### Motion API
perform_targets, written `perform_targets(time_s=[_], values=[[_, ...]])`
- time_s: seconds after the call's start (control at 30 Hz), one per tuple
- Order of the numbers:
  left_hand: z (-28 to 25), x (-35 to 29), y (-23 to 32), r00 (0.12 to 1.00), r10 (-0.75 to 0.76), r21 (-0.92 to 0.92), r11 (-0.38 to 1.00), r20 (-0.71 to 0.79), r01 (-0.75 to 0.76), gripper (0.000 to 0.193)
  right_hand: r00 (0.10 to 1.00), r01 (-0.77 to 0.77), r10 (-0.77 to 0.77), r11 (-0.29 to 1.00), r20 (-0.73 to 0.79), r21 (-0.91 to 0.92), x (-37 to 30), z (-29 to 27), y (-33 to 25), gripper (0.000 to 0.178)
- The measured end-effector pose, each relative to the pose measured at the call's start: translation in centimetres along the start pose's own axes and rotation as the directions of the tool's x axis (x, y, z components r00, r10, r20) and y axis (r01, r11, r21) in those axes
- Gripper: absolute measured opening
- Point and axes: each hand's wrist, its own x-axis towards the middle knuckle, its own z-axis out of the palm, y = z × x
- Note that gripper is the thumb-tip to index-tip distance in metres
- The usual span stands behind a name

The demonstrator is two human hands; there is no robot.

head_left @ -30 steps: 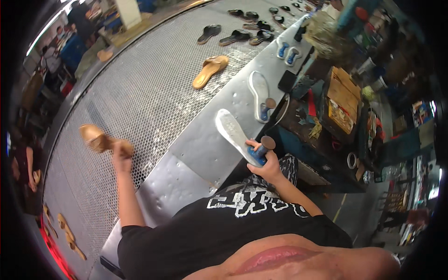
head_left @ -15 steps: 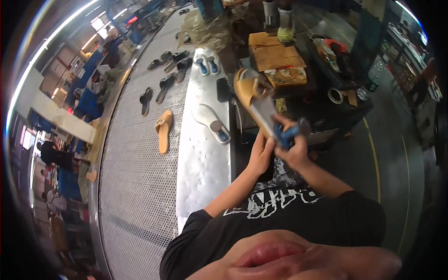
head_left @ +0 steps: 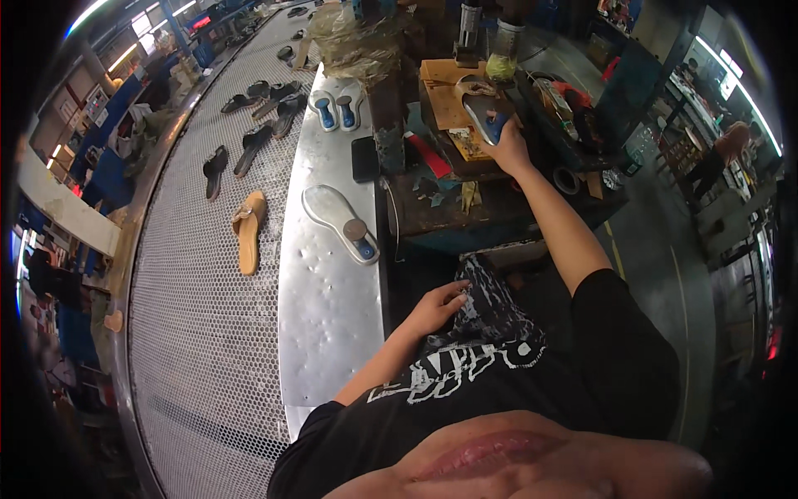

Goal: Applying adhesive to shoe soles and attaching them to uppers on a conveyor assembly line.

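Observation:
My right hand (head_left: 510, 151) grips the blue heel end of a sandal (head_left: 482, 106) with a grey footbed and a tan strap. The sandal is over a stack of brown cardboard (head_left: 445, 83) on the dark machine bench, its toe pointing away from me. Low by my lap, my left hand (head_left: 439, 308) is empty, fingers loosely stretched beside my patterned clothing. Nearer my left arm, a sole-shaped grey plate (head_left: 328, 209) with a round disc and a blue heel lies on the metal ledge (head_left: 328, 333).
A mesh conveyor (head_left: 204, 333) runs along the left, carrying a tan sandal (head_left: 249, 237) and several dark sandals (head_left: 253, 145). Two more blue-heeled plates (head_left: 337, 106) and a black phone-like slab (head_left: 364, 160) lie on the ledge. A cluttered tray (head_left: 565, 116) stands beyond the bench's right side.
My right hand has carried the sandal forward to the cardboard stack. My left hand has let go of it and dropped toward my lap. My view has shifted slightly.

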Motion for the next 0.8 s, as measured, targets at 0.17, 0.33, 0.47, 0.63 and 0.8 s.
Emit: perform_targets(time_s=[0.17,0.33,0.47,0.63,0.8], values=[[0.4,0.2,-0.4,0.995,0.035,0.119,0.992,0.089,-0.045,0.034,1.0,0.005,-0.004,0.993,0.011,-0.119,3.1,1.5,1.0,0.071],[0.7,-0.1,1.0,0.978,-0.058,0.215,0.977,0.2,0.014,0.035,0.995,-0.059,0.069,0.99,0.074,-0.129,3.1,-1.8,1.3,0.084],[0.2,-0.5,-2.2,0.996,0.08,0.127,0.988,0.037,-0.084,0.038,0.969,-0.247,0.239,0.952,-0.062,-0.181,3.3,1.0,-1.2,0.097],[0.7,-0.5,1.3,0.998,-0.063,0.041,0.997,-0.02,0.064,0.059,0.962,-0.042,0.044,0.999,-0.27,0.013,5.0,-1.5,-1.6,0.077],[0.9,0.4,0.7,0.995,-0.093,-0.036,0.995,-0.022,0.092,0.061,0.984,-0.179,0.178,0.972,-0.02,-0.153,5.6,-2.4,-1.3,0.061]])
